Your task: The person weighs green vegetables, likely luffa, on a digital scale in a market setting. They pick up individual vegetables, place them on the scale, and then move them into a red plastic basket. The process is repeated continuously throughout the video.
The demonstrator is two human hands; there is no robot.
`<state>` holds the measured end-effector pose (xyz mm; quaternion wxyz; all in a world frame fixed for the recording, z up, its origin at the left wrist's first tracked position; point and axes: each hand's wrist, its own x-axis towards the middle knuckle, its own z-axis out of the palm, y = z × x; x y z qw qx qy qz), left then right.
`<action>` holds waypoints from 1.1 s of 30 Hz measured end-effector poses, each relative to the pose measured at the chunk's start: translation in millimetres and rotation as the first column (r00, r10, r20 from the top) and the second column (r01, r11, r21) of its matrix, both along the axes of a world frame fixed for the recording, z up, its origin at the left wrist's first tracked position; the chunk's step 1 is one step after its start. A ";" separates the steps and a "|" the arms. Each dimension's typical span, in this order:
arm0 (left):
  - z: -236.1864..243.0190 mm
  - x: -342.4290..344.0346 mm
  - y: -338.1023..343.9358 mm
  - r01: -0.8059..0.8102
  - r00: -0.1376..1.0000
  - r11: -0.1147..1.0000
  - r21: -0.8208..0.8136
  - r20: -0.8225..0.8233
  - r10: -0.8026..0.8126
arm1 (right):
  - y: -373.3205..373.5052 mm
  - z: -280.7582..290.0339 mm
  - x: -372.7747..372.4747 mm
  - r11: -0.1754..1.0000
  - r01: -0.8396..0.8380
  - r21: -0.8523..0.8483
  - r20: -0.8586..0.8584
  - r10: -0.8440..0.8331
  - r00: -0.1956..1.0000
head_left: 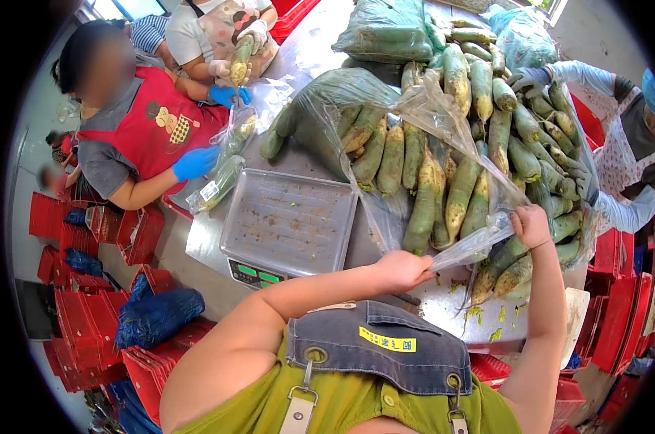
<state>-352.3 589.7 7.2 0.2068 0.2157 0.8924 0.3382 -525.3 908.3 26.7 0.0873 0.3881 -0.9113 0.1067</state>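
My left hand (pixel 401 271) is closed on the near edge of a large clear plastic bag (pixel 436 108), just right of the scale. Farther right, my right hand (pixel 531 226) grips the same edge, and the film is stretched taut between the two. Inside and around the bag lies a big heap of long green radishes (pixel 463 199) with pale, soil-marked tips. A few loose radishes (pixel 515 276) rest below my right hand on the metal table (pixel 454 307). Beside my left forearm stands a digital scale (pixel 287 220), its tray dirty with crumbs of soil.
At left, a co-worker in a red apron (pixel 150 123) handles a bagged radish (pixel 219 184); another person (pixel 222 43) stands behind. A gloved co-worker (pixel 631 137) reaches into the heap from the right. Red crates (pixel 88 318) stack up at left, more crates (pixel 617 311) at right.
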 end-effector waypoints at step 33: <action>50.4 -67.6 -33.3 -0.447 0.894 0.172 0.878 0.447 0.041 | -60.7 -62.7 188.6 0.951 0.307 0.025 0.435 -0.287 0.854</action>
